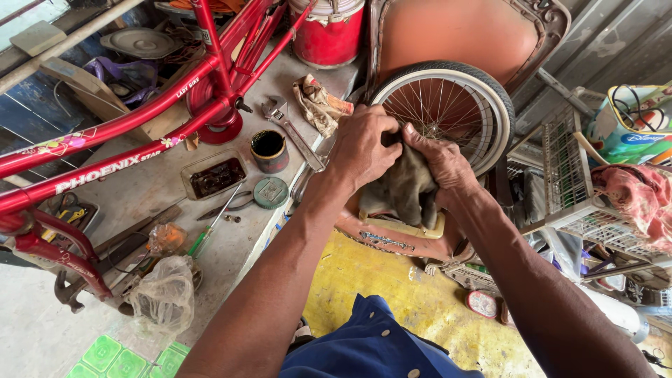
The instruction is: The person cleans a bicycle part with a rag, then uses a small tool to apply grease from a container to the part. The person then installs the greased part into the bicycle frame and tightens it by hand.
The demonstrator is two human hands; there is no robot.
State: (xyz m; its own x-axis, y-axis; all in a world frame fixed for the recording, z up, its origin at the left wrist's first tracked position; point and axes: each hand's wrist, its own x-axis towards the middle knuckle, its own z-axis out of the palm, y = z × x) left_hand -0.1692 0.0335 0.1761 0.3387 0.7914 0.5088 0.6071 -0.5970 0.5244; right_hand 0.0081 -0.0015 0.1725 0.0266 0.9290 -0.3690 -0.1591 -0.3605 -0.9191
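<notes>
Head view: left hand (360, 148) is curling shut over the top of a grey-brown rag (404, 189), knuckles up, forearm running in from lower left. Right hand (441, 162) is pinching the same rag from the other side, thumb pressing into the cloth, forearm coming in from lower right. Both are gripping tight, fingertips meeting over the fold.

Rag is looking dirty, crumpled, hanging down between the wrists, just above a worn orange-tan part with a yellowish rim (395, 234). Whether the cloth is touching that part, cannot tell.

Right behind the hands a small spoked wheel (448, 105) with a dark tyre is standing upright, partly hidden by the knuckles. A brown padded seat back (455, 35) is leaning behind the wheel.

On the left the grey tabletop (140, 196) is carrying a red bicycle frame (133, 136), an adjustable wrench (290, 129), a small open tin (269, 150), a round green lid (271, 192), a tray of dark bits (213, 176), a green-handled screwdriver (210, 231) and a red container (329, 31). A white wire basket (574, 182) is sitting on the right. Yellow floor (392, 294) below.
</notes>
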